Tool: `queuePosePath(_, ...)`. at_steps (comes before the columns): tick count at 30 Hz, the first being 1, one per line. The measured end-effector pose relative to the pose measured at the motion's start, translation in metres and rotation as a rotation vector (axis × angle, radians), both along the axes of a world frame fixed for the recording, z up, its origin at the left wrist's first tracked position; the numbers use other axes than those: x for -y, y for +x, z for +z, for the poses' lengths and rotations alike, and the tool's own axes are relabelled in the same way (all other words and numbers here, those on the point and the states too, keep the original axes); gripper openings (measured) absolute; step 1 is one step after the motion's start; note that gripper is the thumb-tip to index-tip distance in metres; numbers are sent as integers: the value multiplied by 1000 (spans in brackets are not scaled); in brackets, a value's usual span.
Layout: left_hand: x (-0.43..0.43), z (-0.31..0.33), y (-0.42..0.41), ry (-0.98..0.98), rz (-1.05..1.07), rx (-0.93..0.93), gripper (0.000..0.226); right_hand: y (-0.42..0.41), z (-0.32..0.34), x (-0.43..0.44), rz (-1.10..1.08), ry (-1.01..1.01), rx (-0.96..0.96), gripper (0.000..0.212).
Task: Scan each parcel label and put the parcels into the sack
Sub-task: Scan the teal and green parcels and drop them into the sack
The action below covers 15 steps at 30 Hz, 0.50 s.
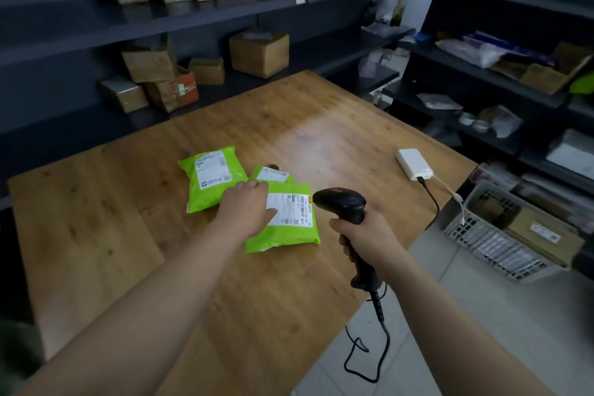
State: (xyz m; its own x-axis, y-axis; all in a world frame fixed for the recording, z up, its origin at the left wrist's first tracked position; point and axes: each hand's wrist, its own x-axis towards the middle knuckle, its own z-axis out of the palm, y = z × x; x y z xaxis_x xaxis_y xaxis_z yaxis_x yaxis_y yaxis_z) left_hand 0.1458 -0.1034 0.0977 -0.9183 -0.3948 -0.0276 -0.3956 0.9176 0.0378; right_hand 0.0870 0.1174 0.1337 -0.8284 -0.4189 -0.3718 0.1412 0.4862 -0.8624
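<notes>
White power bank (414, 163) at right edge of table (96, 235); rear parcel (209, 177) beyond. Left hand (247, 206), fingers flat, rests on nearest parcel (286, 235). Right hand (363, 235) grips scanner (344, 202), head just beside label (292, 209).

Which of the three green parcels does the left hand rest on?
The front parcel, the one nearest the scanner: the left hand lies on its label.
</notes>
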Motion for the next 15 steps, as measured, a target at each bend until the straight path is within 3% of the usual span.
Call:
queuePosePath(8, 27, -26, -89, 61, -114, 316, 92, -65, -12, 36, 40, 63, 62, 24)
queuePosePath(11, 30, -39, -93, 122, -58, 393, 91, -82, -21, 46, 51, 62, 85, 26)
queuePosePath(15, 32, -53, -66, 602, 184, 223, 67, -103, -26, 53, 127, 69, 79, 29)
